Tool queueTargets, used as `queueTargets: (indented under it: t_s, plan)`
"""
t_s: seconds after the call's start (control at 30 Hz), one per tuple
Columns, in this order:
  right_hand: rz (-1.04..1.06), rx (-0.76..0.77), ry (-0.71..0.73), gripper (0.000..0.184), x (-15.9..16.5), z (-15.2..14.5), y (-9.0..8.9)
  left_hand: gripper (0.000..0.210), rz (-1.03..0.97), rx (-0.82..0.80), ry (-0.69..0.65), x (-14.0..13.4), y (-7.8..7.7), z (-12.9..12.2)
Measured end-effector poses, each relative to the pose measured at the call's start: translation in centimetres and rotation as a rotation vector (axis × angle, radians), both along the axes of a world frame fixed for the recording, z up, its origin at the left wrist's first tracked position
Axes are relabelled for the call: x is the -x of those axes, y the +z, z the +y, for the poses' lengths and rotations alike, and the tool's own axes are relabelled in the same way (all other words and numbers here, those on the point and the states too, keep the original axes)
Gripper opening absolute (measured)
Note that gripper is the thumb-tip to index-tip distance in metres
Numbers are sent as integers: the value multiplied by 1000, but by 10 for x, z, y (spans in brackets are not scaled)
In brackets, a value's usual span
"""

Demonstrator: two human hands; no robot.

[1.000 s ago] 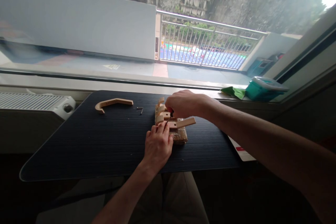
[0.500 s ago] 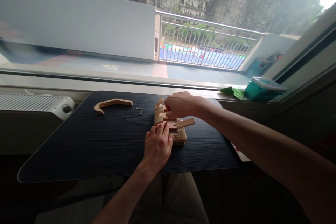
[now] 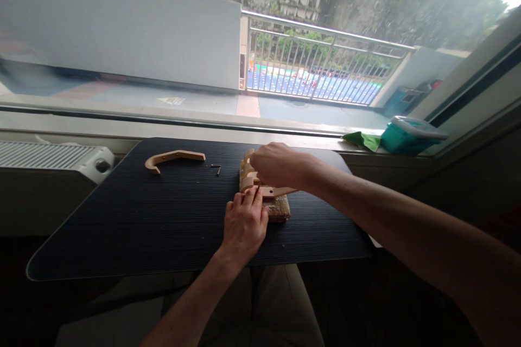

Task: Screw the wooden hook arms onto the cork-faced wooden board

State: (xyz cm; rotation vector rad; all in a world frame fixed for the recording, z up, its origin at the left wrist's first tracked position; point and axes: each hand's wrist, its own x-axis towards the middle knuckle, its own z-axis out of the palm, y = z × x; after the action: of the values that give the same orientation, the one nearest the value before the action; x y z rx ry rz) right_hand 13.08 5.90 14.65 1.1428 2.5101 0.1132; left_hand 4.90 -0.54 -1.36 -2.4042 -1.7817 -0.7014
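Observation:
My left hand [image 3: 245, 222] lies over the near side of a woven-looking brown block [image 3: 280, 210], its fingers closed on a pale wooden hook [image 3: 280, 191] with a round hole. A thin dark sliver shows by its fingertips, too small to name. My right hand [image 3: 273, 164] is a fist just above the block, thumb side down; whatever it grips is hidden beneath it. Curved ends of other wooden hooks [image 3: 246, 182] line the block's left side. Apart from them, a loose wooden hook [image 3: 176, 155] rests on the dark table [image 3: 134, 217], near two small screws [image 3: 218, 171].
Behind the table runs a window sill [image 3: 195, 127], with a green cloth [image 3: 363, 141] and a teal lidded box [image 3: 411, 135] at its right. A white radiator [image 3: 52, 157] stands on the left. Something pale [image 3: 375, 242] pokes out by the table's right edge.
My right fist has turned and dropped slightly, and its wrist now covers the far end of the held hook. The left hand stays in place.

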Motion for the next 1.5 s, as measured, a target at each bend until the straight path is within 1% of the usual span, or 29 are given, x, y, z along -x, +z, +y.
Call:
queueTargets:
  t_s: [0.1, 0.23, 0.3, 0.37, 0.43, 0.53, 0.63, 0.73, 0.83, 0.9, 0.93, 1.07, 1.13, 1.33, 1.43, 1.5]
  plan:
    - [35, -16, -19, 27, -1, 4, 0, 42, -1, -2, 2, 0, 1, -1]
    - [-8, 41, -70, 34, -7, 3, 9, 41, -7, -13, 1, 0, 1, -2]
    - [-18, 53, -52, 33, -10, 2, 12, 41, -6, -11, 0, 0, 1, -1]
    - [-3, 43, -3, 27, -12, 2, 11, 41, -6, -8, 1, 0, 0, -1]
    - [28, 25, 41, 23, -12, 5, 7, 41, -6, -3, 1, 0, 0, 0]
    - [60, 13, 67, 22, -10, 10, 1, 41, -9, 1, -2, 0, -1, 0]
    - [52, -6, 21, 23, -8, 11, -3, 41, -13, 2, -3, 0, 0, 0]
    - [40, -50, -57, 26, -9, 10, -2, 41, -13, 5, -1, 0, 0, 0]
    - [20, -17, -104, 32, -12, 7, 3, 41, -15, 3, -4, 0, 0, -1]
    - [3, 25, -102, 36, -14, 5, 7, 41, -14, -1, -4, 0, 0, -1]
    - [-4, 35, -91, 36, -15, 4, 8, 41, -13, -3, -2, 0, 0, 0]
    - [-3, 6, 1, 24, -12, 1, 9, 41, -6, -2, 3, 0, -1, 0]
    - [5, -13, 22, 22, -10, 2, 6, 41, -4, 2, 1, 0, -1, 1]
    - [-9, -68, -42, 22, -7, 5, -2, 42, 4, 5, 1, 0, -1, 0]
    - [2, -80, -77, 24, -8, 4, -1, 42, 5, 0, -2, 0, -1, 0]
    - [-13, -58, -101, 27, -9, 3, 3, 41, 5, -5, -2, 0, -1, 0]
